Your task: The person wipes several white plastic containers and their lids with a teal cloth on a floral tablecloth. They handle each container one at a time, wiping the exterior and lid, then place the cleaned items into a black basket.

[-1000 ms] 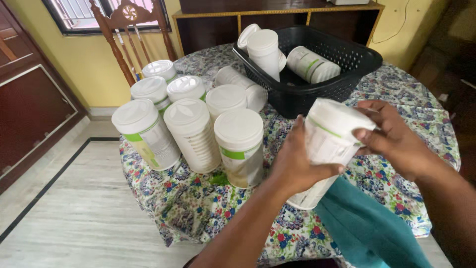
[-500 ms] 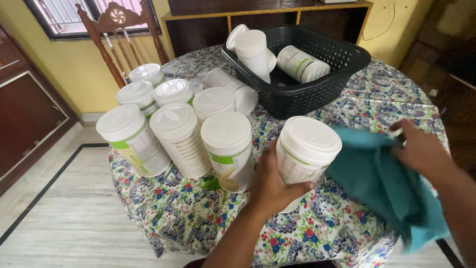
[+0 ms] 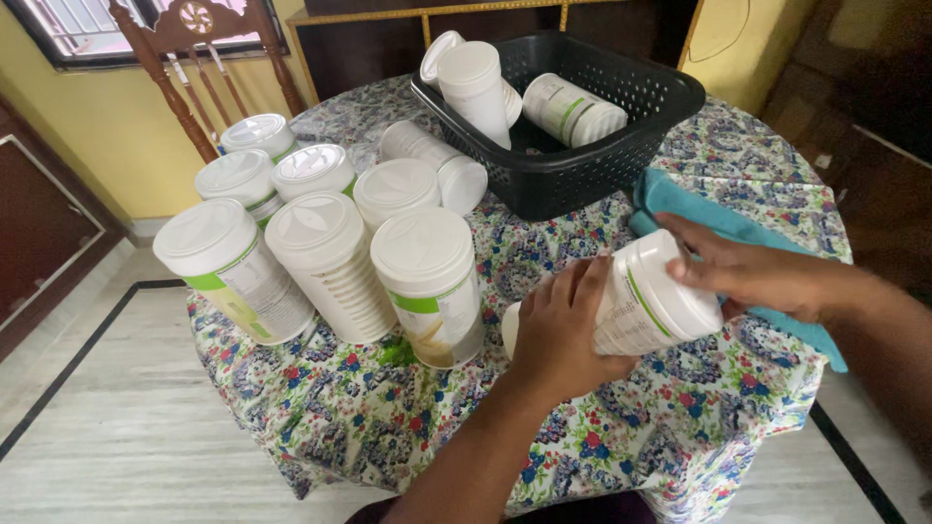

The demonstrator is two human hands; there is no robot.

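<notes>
the white tub [image 3: 641, 296], upright half a second ago, now lies tilted sideways above the flowered tablecloth [image 3: 388, 408]. the left hand [image 3: 563, 330] grips its body, the right hand [image 3: 748, 272] clasps the lid end; the teal cloth [image 3: 680, 209], dropped, rests beside the black basket [image 3: 582, 175].

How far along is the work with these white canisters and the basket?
Seven canisters stand grouped on the floral table, and one lies behind them. The left hand and right hand hold a canister on its side; the teal cloth lies beside it. Three more canisters sit in the black basket.
</notes>
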